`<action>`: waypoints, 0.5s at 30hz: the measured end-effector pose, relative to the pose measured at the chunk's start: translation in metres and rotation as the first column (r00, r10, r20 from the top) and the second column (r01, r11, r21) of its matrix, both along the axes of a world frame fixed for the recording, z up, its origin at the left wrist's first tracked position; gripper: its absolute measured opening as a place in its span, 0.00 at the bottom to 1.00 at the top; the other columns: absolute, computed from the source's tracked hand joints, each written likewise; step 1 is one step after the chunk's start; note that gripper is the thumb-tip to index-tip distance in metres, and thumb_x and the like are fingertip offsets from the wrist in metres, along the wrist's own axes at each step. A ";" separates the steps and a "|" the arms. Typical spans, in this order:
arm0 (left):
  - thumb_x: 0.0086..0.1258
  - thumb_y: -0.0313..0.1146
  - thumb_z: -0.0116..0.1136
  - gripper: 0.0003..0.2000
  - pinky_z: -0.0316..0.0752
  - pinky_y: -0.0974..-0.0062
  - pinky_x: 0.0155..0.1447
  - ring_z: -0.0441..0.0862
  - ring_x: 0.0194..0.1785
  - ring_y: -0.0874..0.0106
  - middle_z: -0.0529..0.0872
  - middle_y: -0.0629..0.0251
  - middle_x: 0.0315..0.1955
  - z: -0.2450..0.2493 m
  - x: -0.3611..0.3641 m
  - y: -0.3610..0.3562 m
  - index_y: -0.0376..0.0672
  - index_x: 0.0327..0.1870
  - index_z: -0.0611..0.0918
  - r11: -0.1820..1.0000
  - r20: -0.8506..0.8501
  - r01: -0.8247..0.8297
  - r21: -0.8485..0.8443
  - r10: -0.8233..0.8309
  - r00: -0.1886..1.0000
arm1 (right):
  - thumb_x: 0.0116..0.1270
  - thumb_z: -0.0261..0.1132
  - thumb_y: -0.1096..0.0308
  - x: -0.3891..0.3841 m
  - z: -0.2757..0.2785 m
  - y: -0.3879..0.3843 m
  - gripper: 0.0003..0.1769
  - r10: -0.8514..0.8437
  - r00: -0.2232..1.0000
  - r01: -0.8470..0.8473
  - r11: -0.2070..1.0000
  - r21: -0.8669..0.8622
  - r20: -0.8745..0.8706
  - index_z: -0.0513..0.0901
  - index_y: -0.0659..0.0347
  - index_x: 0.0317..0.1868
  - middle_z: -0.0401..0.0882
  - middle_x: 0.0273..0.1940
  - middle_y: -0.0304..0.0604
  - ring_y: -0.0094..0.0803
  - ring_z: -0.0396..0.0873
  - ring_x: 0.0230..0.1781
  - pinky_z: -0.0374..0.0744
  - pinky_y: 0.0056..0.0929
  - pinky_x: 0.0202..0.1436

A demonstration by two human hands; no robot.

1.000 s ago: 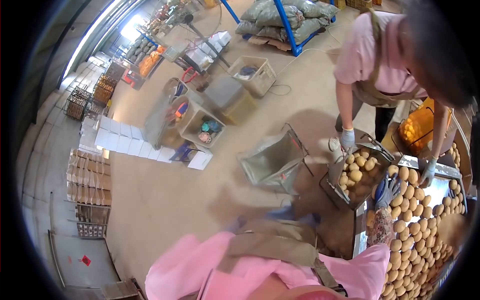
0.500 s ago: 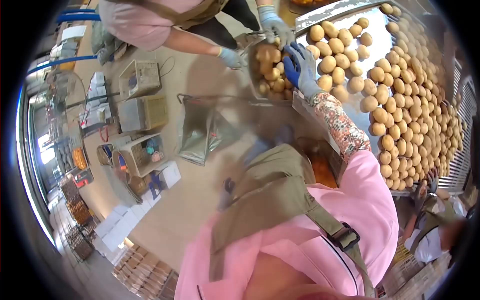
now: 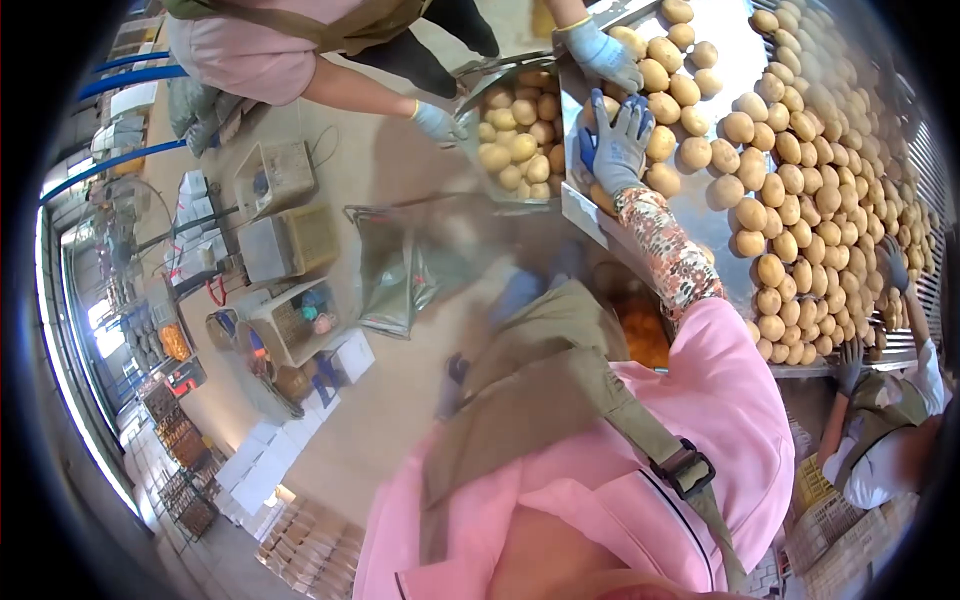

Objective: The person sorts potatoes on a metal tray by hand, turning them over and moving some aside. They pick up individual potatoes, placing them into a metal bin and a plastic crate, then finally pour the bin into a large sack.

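My right hand, in a grey and blue glove, lies over potatoes at the near end of a metal sorting table. Its fingers are stretched out, and a potato shows at the heel of the palm. Just beside it, a co-worker's gloved hand reaches onto the same potatoes. Below the table's end, a green bag holds many potatoes; the co-worker's other hand is at its rim. Of my left hand, only a dark blue bit shows beside my apron, its fingers hidden.
Many potatoes cover the table's right part. Another person's gloved hands are at its far edge. An open green bag stands on the floor, left of my legs. Crates and white boxes lie farther left.
My right hand has shifted from the bag's edge onto potatoes on the table. The co-worker's hand has moved from the bag's rim onto the table. The view has turned slightly.
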State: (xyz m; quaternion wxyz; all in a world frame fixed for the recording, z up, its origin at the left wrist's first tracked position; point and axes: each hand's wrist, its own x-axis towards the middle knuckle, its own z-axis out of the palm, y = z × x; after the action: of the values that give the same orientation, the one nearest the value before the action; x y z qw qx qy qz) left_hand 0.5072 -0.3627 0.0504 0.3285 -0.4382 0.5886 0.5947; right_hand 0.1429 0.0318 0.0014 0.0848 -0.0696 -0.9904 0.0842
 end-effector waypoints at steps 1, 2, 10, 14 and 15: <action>0.58 0.20 0.52 0.38 0.55 0.68 0.75 0.55 0.75 0.67 0.61 0.57 0.68 -0.011 0.007 -0.006 0.46 0.73 0.54 1.000 0.006 0.006 0.004 -0.006 1.000 | 0.68 0.53 0.52 0.005 0.001 -0.001 0.33 0.046 0.999 -0.046 0.998 -0.041 -0.003 0.59 0.39 0.74 0.55 0.71 0.60 0.57 0.47 0.75 0.44 0.58 0.75; 0.62 0.25 0.49 0.35 0.54 0.66 0.75 0.55 0.75 0.68 0.60 0.58 0.70 -0.026 0.016 -0.016 0.48 0.74 0.54 0.997 -0.002 -0.038 0.065 0.038 0.999 | 0.68 0.53 0.52 0.011 0.000 -0.001 0.33 0.092 0.996 -0.092 0.992 -0.085 -0.007 0.60 0.39 0.73 0.54 0.72 0.58 0.56 0.47 0.75 0.43 0.57 0.75; 0.73 0.44 0.35 0.29 0.45 0.58 0.75 0.52 0.77 0.67 0.57 0.63 0.74 0.008 -0.028 0.007 0.52 0.75 0.54 0.961 0.101 0.274 -0.022 -0.271 0.957 | 0.64 0.59 0.50 0.053 0.006 -0.021 0.33 0.156 0.987 -0.151 0.982 -0.116 0.035 0.67 0.44 0.70 0.55 0.73 0.53 0.52 0.49 0.75 0.44 0.59 0.74; 0.63 0.35 0.56 0.37 0.51 0.61 0.75 0.55 0.76 0.65 0.61 0.56 0.71 -0.004 -0.011 -0.009 0.46 0.74 0.55 0.935 -0.049 0.352 -0.045 -0.354 0.934 | 0.62 0.60 0.48 0.059 0.006 -0.019 0.33 0.174 0.982 -0.162 0.975 -0.152 0.075 0.69 0.45 0.68 0.55 0.73 0.51 0.51 0.48 0.76 0.44 0.60 0.74; 0.57 0.30 0.63 0.41 0.53 0.62 0.75 0.56 0.75 0.64 0.62 0.54 0.69 -0.018 0.003 -0.020 0.43 0.73 0.55 0.879 -0.198 0.470 -0.074 -0.475 0.857 | 0.62 0.61 0.48 0.057 0.006 -0.017 0.33 0.184 0.981 -0.176 0.975 -0.134 0.053 0.69 0.44 0.68 0.55 0.73 0.50 0.51 0.47 0.76 0.44 0.60 0.74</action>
State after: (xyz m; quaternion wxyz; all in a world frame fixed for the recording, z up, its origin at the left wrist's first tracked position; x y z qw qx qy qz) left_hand 0.5106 -0.3832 0.0329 0.3952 -0.2187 0.7161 0.5322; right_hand 0.1999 0.0149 0.0073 0.0400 0.0126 -0.9874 0.1529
